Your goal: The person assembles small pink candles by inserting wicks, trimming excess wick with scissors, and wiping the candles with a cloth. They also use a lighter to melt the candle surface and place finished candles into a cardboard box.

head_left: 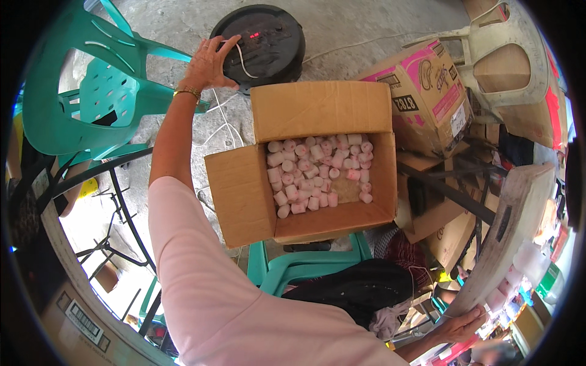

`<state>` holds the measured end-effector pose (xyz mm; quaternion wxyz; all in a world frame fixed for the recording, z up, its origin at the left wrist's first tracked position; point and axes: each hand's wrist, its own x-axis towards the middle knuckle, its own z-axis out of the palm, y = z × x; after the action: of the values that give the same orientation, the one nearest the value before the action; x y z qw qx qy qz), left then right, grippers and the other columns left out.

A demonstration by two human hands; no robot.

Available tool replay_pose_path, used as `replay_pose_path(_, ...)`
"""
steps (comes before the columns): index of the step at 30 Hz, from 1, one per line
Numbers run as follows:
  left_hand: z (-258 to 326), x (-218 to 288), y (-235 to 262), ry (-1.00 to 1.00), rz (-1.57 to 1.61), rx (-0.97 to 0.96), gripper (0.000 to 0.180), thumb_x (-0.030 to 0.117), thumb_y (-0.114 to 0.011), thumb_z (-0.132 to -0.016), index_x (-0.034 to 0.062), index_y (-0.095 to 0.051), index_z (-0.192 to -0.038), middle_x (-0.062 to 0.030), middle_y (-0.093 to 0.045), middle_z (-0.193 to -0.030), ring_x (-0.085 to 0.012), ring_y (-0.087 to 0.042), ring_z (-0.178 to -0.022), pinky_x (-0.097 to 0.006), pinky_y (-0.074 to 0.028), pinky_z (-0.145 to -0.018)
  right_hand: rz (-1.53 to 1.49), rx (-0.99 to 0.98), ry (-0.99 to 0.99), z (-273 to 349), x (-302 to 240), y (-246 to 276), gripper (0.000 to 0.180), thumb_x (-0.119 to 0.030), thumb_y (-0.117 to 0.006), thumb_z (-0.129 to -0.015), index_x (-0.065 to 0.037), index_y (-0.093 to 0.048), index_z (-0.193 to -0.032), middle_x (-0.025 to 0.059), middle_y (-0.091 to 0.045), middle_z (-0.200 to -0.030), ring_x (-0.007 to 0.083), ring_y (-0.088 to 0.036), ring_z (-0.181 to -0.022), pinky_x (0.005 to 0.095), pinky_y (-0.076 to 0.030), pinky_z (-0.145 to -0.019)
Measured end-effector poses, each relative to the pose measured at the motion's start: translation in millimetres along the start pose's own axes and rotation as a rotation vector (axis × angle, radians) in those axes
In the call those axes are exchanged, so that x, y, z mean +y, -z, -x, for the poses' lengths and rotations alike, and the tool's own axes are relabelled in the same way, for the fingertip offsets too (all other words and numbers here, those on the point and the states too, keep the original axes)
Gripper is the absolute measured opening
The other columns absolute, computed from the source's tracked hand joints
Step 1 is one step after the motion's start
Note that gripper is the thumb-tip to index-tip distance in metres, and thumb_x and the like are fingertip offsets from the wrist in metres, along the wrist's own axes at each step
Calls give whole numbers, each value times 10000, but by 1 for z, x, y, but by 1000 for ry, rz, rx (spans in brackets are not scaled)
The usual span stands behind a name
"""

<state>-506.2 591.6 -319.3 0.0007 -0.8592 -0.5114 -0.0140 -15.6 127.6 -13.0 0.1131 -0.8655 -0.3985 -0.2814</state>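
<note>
My left hand (207,64) reaches out ahead of me, fingers spread and lying flat on the rim of a round black device (259,43) that sits on the concrete floor, with a small red light showing on its top. A thin white cord (243,64) runs over the device just beside my fingers; I cannot tell if I am touching it. Nearer to me, an open cardboard box (244,201) rests on a green plastic stool (305,265), and small pink and white rolls (317,177) cover most of its bottom. My right hand (459,324) is low at my right side, fingers curled around the edge of a pale board (506,232), though that corner is blurry.
</note>
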Motion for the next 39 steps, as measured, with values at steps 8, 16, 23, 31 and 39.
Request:
replay_pose_path(8, 16, 30, 6, 264, 6, 1, 1229, 625, -861, -442, 239, -317, -1475, -146, -472, -1326, -352, -459, -1278, -569, -251, -1132, -79, 5, -1, 2, -6, 0, 289, -225, -444, -1030, 16, -604, -1028, 117, -621, -938, 237, -593, -845, 343, -475, -756)
replay_pose_path(16, 14, 73, 17, 481, -81, -153, 1281, 757, -756, -507, 209, -215, -1532, -182, -444, -1354, -381, -437, -1290, -635, -131, -1133, -4, -3, -34, 5, -10, 1, 297, -222, -450, -1032, 24, -616, -1035, 118, -631, -957, 251, -600, -862, 337, -485, -785)
replay_pose_path(23, -6, 75, 22, 618, -23, -123, 1251, 802, -710, -525, 191, -262, -1520, -201, -485, -1316, -381, -456, -1271, -658, -152, -1109, -9, 26, 30, 2, -10, -3, 311, -234, -449, -1034, 33, -607, -1019, 118, -626, -934, 253, -596, -837, 342, -481, -744)
replay_pose_path(31, -16, 122, 8, 615, -23, 12, 1202, 826, -658, -584, 139, -295, -1501, -197, -510, -1224, -381, -510, -1175, -604, -219, -1078, -24, 23, 26, 4, -11, -2, 252, -186, -465, -1023, 17, -614, -1016, 103, -629, -916, 242, -587, -833, 337, -480, -772)
replay_pose_path(39, -23, 114, 17, 661, 1, -85, 1169, 774, -697, -606, 138, -282, -1496, -212, -483, -1287, -384, -503, -1191, -548, -319, -1043, -44, 19, -10, 3, -23, -1, 250, -186, -463, -1023, 15, -607, -984, 110, -628, -904, 231, -574, -803, 329, -471, -745)
